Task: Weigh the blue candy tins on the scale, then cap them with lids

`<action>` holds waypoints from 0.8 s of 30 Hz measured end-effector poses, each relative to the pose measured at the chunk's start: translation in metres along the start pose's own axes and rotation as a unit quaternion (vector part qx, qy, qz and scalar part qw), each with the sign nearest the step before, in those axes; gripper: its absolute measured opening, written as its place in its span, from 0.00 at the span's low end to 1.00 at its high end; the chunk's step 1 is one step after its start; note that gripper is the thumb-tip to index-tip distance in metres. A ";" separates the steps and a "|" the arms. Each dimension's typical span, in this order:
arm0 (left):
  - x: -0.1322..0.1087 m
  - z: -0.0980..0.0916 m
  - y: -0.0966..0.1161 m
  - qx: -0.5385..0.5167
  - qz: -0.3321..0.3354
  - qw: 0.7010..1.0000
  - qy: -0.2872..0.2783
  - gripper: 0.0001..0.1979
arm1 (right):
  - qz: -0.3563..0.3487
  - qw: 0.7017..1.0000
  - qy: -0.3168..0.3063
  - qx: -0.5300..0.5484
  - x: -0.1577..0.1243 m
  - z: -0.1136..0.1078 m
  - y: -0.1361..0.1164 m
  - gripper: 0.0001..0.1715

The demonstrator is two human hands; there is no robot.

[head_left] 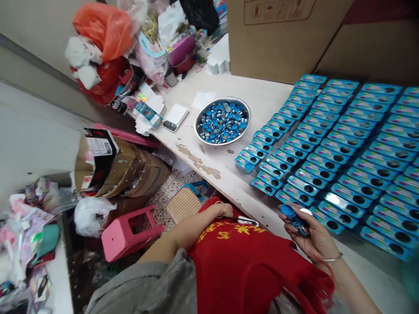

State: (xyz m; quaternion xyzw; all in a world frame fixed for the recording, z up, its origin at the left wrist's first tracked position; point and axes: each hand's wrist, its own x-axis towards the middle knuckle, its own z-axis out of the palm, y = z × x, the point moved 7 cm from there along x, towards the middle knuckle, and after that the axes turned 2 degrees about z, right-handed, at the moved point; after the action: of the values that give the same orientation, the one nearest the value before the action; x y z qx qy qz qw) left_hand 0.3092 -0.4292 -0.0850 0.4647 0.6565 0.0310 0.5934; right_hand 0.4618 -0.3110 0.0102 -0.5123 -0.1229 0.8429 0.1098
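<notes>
Several small round blue-and-silver caps (296, 221) lie in my right hand (310, 233), whose fingers curl round them at the table's front edge. Close beside that hand stand rows of blue boxes (310, 165), most with a dark round opening in the top. My left hand (229, 211) rests low against the red cloth (235, 261) with yellow characters, its fingers hidden from me. A black cord and a small white device (248, 221) are just right of it. Farther back, a metal bowl (246, 131) holds many more of the same blue-and-silver caps.
A small white scale (176, 116) sits left of the bowl on the white table (255, 93). Large cardboard boxes (278, 48) stand at the back. Bags and clutter fill the far left corner. A pink stool (119, 237) and a woven-seat chair (183, 203) are on the floor.
</notes>
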 end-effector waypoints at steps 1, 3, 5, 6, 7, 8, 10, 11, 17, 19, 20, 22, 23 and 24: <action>-0.003 0.000 0.000 -0.011 -0.014 1.000 0.007 0.15 | 0.001 1.000 0.005 -0.004 -0.001 -0.001 0.000 0.19; -0.011 -0.005 -0.004 -0.044 -0.044 0.998 0.017 0.16 | 0.003 1.000 0.016 -0.011 -0.002 -0.004 -0.001 0.18; -0.021 -0.019 -0.008 -0.067 -0.061 0.995 0.035 0.15 | 0.011 1.000 0.025 -0.008 -0.002 -0.005 -0.002 0.18; -0.025 -0.029 -0.009 -0.077 -0.063 0.994 0.048 0.14 | 0.014 1.000 0.025 -0.002 -0.002 -0.004 -0.002 0.18; -0.029 -0.041 -0.010 -0.084 -0.063 0.993 0.062 0.12 | 0.014 1.000 0.023 0.006 -0.002 -0.001 -0.003 0.18; -0.032 -0.053 -0.009 -0.090 -0.059 0.991 0.078 0.10 | 0.010 1.000 0.016 0.014 -0.001 0.003 -0.005 0.18; -0.033 -0.077 -0.007 -0.094 -0.048 0.988 0.109 0.07 | -0.004 1.000 -0.006 0.025 0.001 0.015 -0.010 0.18; -0.032 -0.087 -0.006 -0.094 -0.043 0.987 0.121 0.07 | -0.014 0.999 -0.019 0.028 0.003 0.022 -0.014 0.17; -0.017 -0.111 0.010 -0.057 -0.023 0.988 0.144 0.03 | -0.054 0.996 -0.070 0.029 0.024 0.053 -0.029 0.16; -0.016 -0.117 0.022 -0.040 -0.014 0.987 0.156 0.05 | -0.055 0.995 -0.073 0.035 0.031 0.058 -0.030 0.17; -0.017 -0.122 0.030 -0.032 -0.007 0.985 0.170 0.05 | -0.055 0.995 -0.072 0.038 0.035 0.059 -0.030 0.18; -0.019 -0.136 0.052 -0.025 0.014 0.977 0.210 0.07 | -0.052 0.995 -0.072 0.042 0.041 0.063 -0.031 0.18; -0.020 -0.144 0.065 -0.036 0.037 0.971 0.233 0.10 | -0.051 0.995 -0.074 0.044 0.045 0.066 -0.032 0.17; -0.021 -0.150 0.080 -0.055 0.070 0.964 0.249 0.13 | -0.050 0.995 -0.077 0.045 0.048 0.068 -0.032 0.17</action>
State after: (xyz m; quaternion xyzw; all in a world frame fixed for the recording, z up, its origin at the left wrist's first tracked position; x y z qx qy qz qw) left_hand 0.2306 -0.3207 0.0223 0.4531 0.7469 0.2234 0.4324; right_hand 0.3815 -0.2722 0.0111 -0.4340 -0.1178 0.8778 0.1650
